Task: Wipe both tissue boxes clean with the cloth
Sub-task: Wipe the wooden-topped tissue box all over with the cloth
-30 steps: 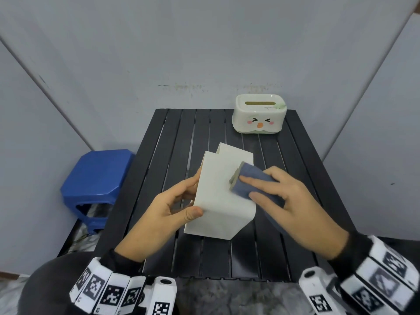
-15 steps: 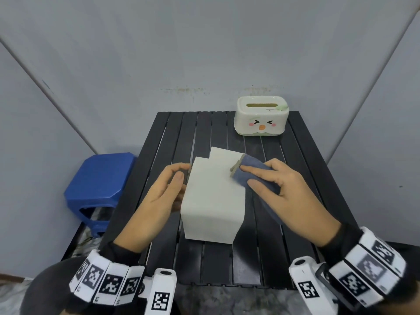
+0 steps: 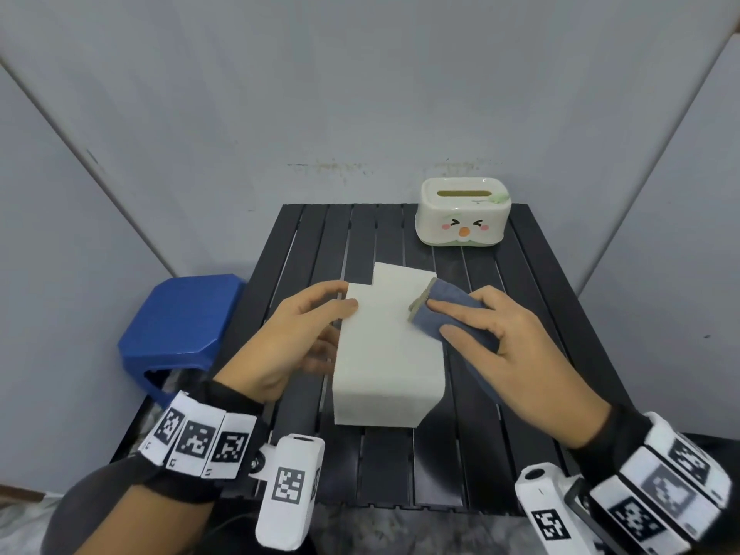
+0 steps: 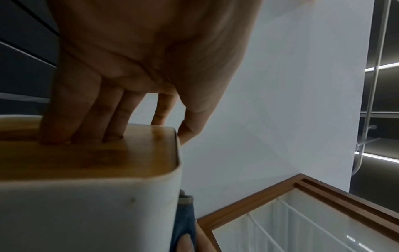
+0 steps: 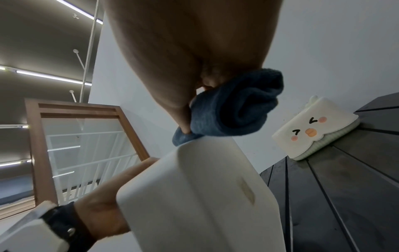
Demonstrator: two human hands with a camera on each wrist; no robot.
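A plain white tissue box (image 3: 384, 354) is held tilted above the middle of the black slatted table (image 3: 520, 394). My left hand (image 3: 304, 334) grips its left side: the thumb lies on the upper face, the fingers (image 4: 86, 110) press on the wooden lid (image 4: 108, 153). My right hand (image 3: 492, 338) holds a bunched blue cloth (image 3: 444, 310) pressed against the box's upper right edge, and the cloth (image 5: 235, 110) shows bunched under the palm in the right wrist view. A second white tissue box with a cartoon face (image 3: 462, 212) stands at the table's far right corner.
A blue plastic stool (image 3: 180, 318) stands left of the table, below its level. Grey walls close in behind and on both sides. Bare slats lie in front of the held box and to its right.
The plain box has turned and shifted slightly left. My left hand has changed its hold, with the thumb now at the upper left corner. The cloth stays at the box's upper right edge.
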